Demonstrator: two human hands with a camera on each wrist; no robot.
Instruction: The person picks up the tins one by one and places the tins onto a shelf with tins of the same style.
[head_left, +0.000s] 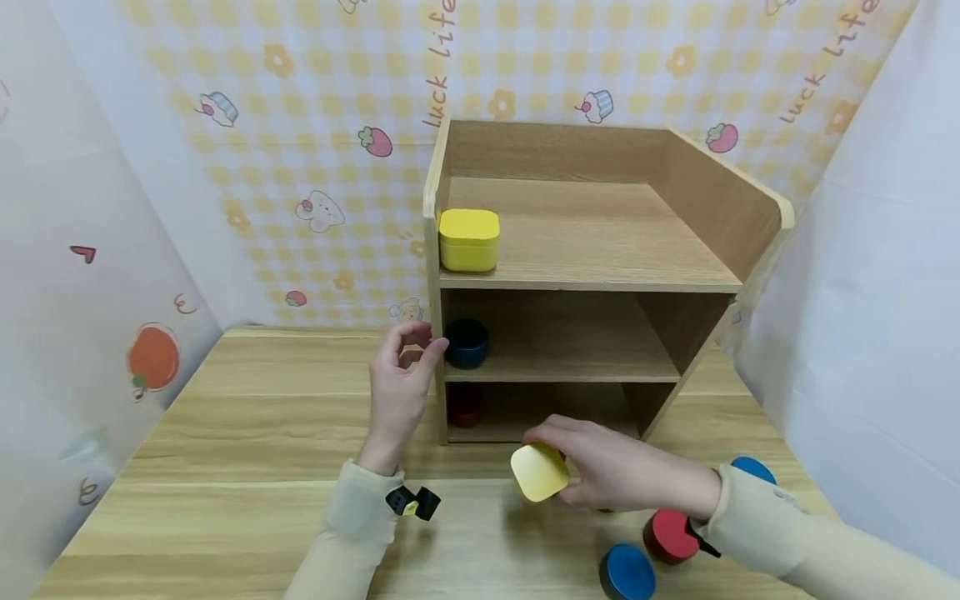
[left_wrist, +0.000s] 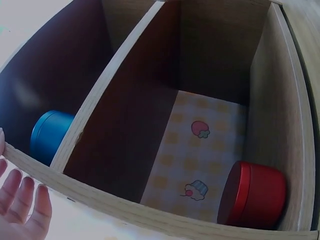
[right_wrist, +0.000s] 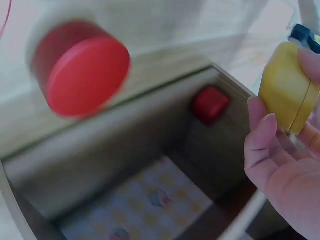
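My right hand [head_left: 600, 462] grips a yellow square tin [head_left: 539, 472] with rounded corners, held in front of the wooden shelf's bottom level. In the right wrist view, thumb and fingers close round this tin [right_wrist: 287, 87]. My left hand [head_left: 401, 379] is at the shelf's left side panel, its thumb tip right at the front edge and its fingers loosely bent. Another yellow tin [head_left: 469, 242] sits at the left end of the top level. Beneath it, a blue round tin [head_left: 467, 343] stands on the middle level, and a red tin [left_wrist: 255, 195] on the bottom level.
The wooden shelf [head_left: 592, 283] stands on the wood-grain table [head_left: 247, 467]. At the right front are a red round tin [head_left: 670, 536] and a blue round tin [head_left: 628, 572]. Another blue tin [head_left: 753, 469] shows partly behind my right forearm. Patterned cloth [head_left: 315, 150] hangs behind.
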